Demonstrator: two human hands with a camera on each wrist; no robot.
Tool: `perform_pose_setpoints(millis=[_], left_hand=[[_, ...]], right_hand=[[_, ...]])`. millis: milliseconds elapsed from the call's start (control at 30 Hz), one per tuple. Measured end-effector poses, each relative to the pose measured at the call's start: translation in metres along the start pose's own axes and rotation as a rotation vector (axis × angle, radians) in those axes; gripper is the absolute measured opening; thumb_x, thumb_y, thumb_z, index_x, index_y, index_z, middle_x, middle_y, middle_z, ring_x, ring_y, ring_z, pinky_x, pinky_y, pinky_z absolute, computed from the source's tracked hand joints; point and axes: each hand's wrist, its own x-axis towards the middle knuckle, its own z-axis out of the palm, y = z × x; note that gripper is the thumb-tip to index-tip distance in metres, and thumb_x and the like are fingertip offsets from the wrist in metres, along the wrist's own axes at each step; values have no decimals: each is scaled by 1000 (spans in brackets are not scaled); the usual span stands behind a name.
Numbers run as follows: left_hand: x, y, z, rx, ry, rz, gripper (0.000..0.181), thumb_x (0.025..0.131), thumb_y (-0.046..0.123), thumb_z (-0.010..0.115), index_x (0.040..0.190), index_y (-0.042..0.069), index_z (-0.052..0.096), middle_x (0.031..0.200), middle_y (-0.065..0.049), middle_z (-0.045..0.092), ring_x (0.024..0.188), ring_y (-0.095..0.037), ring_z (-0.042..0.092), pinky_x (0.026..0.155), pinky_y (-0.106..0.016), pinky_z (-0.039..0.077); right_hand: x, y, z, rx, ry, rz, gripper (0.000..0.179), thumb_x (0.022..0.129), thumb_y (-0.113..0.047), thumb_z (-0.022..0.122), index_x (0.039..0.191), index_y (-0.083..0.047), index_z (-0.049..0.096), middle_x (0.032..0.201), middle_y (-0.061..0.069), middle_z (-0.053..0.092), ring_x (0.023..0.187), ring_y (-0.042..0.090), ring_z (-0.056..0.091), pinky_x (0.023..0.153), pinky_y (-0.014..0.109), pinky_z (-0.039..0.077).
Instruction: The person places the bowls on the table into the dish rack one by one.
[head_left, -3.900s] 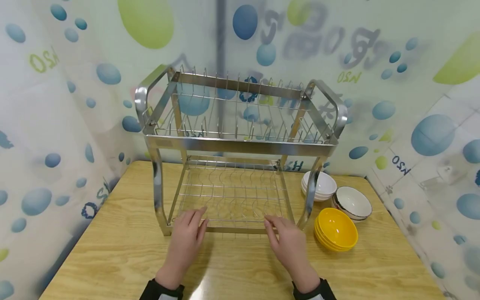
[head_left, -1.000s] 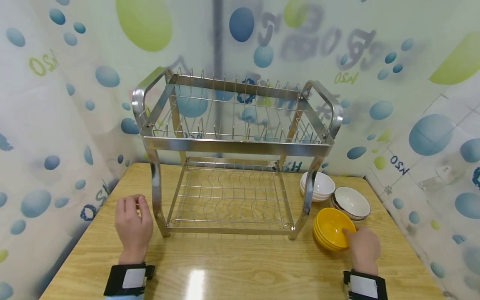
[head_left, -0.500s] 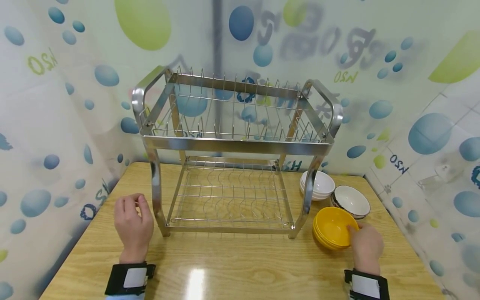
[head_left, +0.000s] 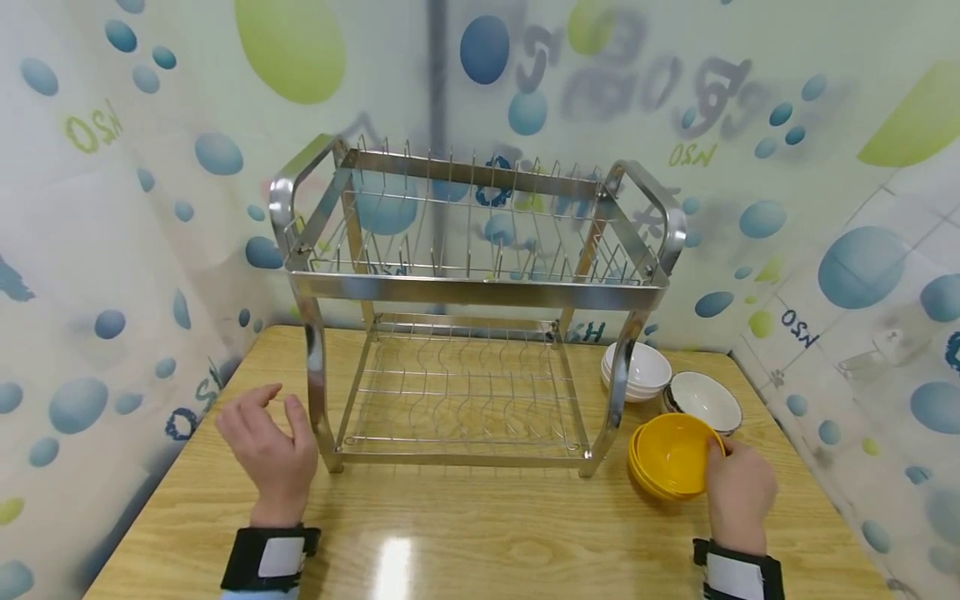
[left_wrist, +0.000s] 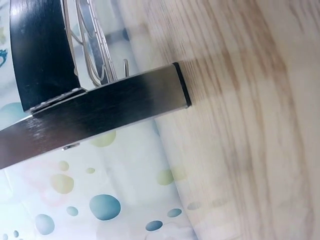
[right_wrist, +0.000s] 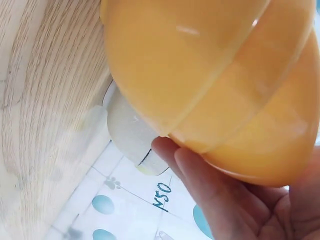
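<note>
My right hand (head_left: 741, 492) pinches the right rim of the top yellow bowl (head_left: 672, 454), thumb inside. This bowl sits slightly raised and off to the right of the yellow bowls (head_left: 642, 478) under it. In the right wrist view, the fingers (right_wrist: 200, 175) press against the underside of the nested yellow bowls (right_wrist: 175, 65). My left hand (head_left: 272, 450) is held over the table left of the metal dish rack (head_left: 480, 292), thumb and fingers apart, holding nothing. The left wrist view shows a metal leg (left_wrist: 125, 97) of the rack, and no fingers.
Behind the yellow bowls stand a stack of white bowls (head_left: 649, 368) and dark-rimmed white bowls (head_left: 707, 402). The two-tier rack's wire shelves hold nothing. Wood-grain table (head_left: 480, 533) lies in front; a patterned curtain (head_left: 150, 275) surrounds the back and sides.
Both hands have left the rack's front bar. My right hand moved to the yellow bowls and has shifted the top one up and right. The left thumb and fingers have spread.
</note>
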Motion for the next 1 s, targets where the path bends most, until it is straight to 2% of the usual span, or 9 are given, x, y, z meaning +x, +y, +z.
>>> perform_pose_setpoints(millis=[167, 333, 433, 500, 600, 700, 833, 1000], left_hand=[[2, 12, 4, -27, 52, 16, 25, 80, 10, 52, 94, -10, 54, 91, -28, 44, 83, -42, 36, 88, -29, 17], [2, 21, 10, -34, 125, 74, 26, 86, 18, 50, 94, -7, 54, 90, -24, 44, 81, -41, 36, 83, -33, 19], [-1, 25, 13, -35, 155, 118, 27, 88, 20, 50, 94, -6, 55, 89, -22, 45, 80, -39, 35, 79, -36, 20], [-4, 26, 15, -53, 153, 140, 26, 88, 19, 50, 94, -5, 55, 89, -22, 44, 79, -38, 35, 77, -37, 21], [-8, 29, 18, -101, 127, 180, 26, 88, 18, 51, 94, -6, 55, 87, -21, 44, 78, -37, 34, 74, -38, 22], [-11, 32, 22, -160, 87, 238, 27, 90, 19, 50, 95, -7, 57, 87, -22, 46, 76, -36, 34, 70, -38, 23], [-16, 39, 27, -228, 19, 298, 30, 92, 19, 50, 95, -9, 59, 87, -23, 48, 75, -36, 36, 67, -38, 25], [-23, 47, 31, -246, -89, 305, 33, 93, 19, 48, 98, -12, 61, 90, -26, 50, 80, -38, 41, 65, -38, 30]], right_hand=[[-1, -2, 0, 10, 24, 0, 34, 97, -19, 52, 111, 10, 63, 104, 33, 62, 85, 46, 57, 65, 48, 44], [-2, -5, 0, 19, 74, -17, 33, 96, -17, 53, 110, 11, 63, 102, 33, 63, 84, 48, 57, 66, 51, 45], [-3, -7, -2, 46, 112, -15, 33, 97, -16, 51, 113, 10, 62, 106, 33, 62, 91, 50, 56, 73, 55, 45], [-4, -7, -2, 72, 132, -6, 33, 98, -16, 50, 115, 10, 61, 109, 33, 61, 96, 51, 55, 78, 57, 44], [-4, -8, -4, 108, 167, -8, 33, 98, -14, 49, 116, 12, 60, 111, 33, 60, 99, 50, 55, 84, 57, 44], [-5, -9, -6, 130, 196, -25, 32, 98, -13, 49, 114, 13, 60, 109, 34, 61, 96, 50, 55, 83, 57, 45], [-6, -8, -10, 137, 190, -22, 33, 99, -13, 46, 115, 13, 59, 109, 35, 60, 96, 50, 55, 84, 58, 44], [-7, -10, -16, 135, 162, -8, 35, 101, -13, 42, 120, 12, 56, 114, 35, 58, 99, 51, 53, 87, 60, 43]])
